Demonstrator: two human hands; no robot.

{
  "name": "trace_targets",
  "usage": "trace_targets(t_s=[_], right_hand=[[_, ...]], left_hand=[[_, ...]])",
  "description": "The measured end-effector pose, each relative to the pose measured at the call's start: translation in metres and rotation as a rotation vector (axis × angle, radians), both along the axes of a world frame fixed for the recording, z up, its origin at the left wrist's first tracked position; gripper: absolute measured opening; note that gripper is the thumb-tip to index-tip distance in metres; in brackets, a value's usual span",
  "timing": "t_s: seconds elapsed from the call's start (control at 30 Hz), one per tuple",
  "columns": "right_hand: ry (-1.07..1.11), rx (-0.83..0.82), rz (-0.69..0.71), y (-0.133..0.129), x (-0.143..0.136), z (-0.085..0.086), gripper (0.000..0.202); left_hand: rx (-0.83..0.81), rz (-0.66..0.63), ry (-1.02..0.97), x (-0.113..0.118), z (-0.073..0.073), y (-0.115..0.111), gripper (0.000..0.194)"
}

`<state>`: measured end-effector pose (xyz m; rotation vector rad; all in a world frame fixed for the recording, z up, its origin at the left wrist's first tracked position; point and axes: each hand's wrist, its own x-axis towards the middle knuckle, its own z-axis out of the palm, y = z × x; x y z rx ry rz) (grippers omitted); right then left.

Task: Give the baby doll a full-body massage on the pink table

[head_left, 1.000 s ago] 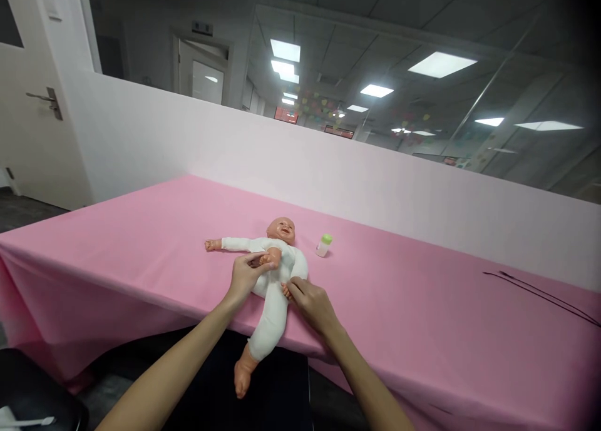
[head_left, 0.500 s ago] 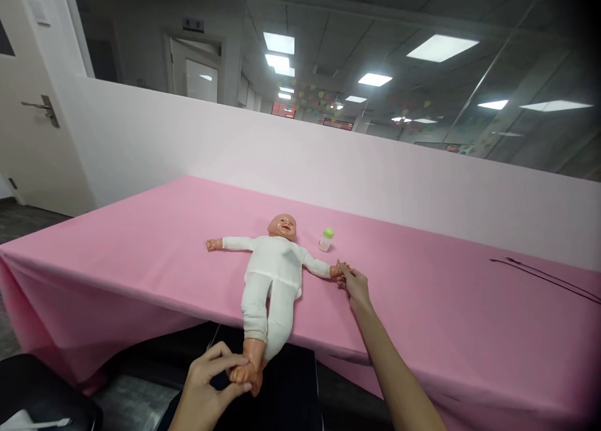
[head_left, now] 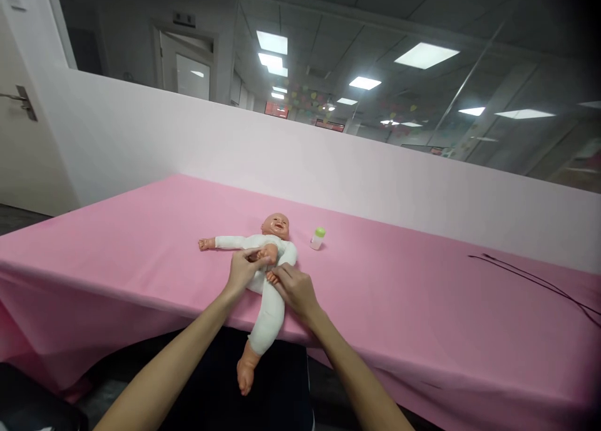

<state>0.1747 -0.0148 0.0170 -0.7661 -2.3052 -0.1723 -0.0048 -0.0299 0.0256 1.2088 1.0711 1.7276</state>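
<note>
A baby doll [head_left: 270,318] with a white cloth body lies on its back, its head toward the wall. My left hand [head_left: 241,269] is closed on one of its feet, which is raised and folded up over the belly. My right hand [head_left: 295,287] grips the doll's hand and holds it across the body, close beside that raised foot. The doll's other leg hangs over the table's front edge, and its other arm stretches out to the left. Past the doll's shoulder stands a small bottle [head_left: 317,238] with a green cap, touched by neither hand.
Pink cloth [head_left: 404,293] covers the table, draping over its front edge. Thin dark cords [head_left: 530,274] lie at the right. A white wall [head_left: 300,159] with a window above it runs behind, and a door [head_left: 28,143] stands at the left.
My left hand has brought the doll's foot up from below the table edge to its belly. My right hand has drawn the doll's arm inward from the right.
</note>
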Motion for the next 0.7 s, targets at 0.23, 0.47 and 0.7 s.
trace_targets(t_s=[0.23,0.47,0.7], right_hand=[[0.44,-0.143,0.01,0.015,0.02,0.02,0.021],[1.309,-0.64,-0.449,0.071,0.092,-0.003,0.055],[1.216,-0.577,-0.402,0.058,0.097,0.004,0.053]], left_hand=[[-0.015,0.095,-0.009,-0.01,-0.005,-0.059,0.04],[0.012,0.042,0.265,-0.031,-0.055,-0.153,0.018],[0.031,0.061,0.306,-0.027,-0.055,-0.154,0.012]])
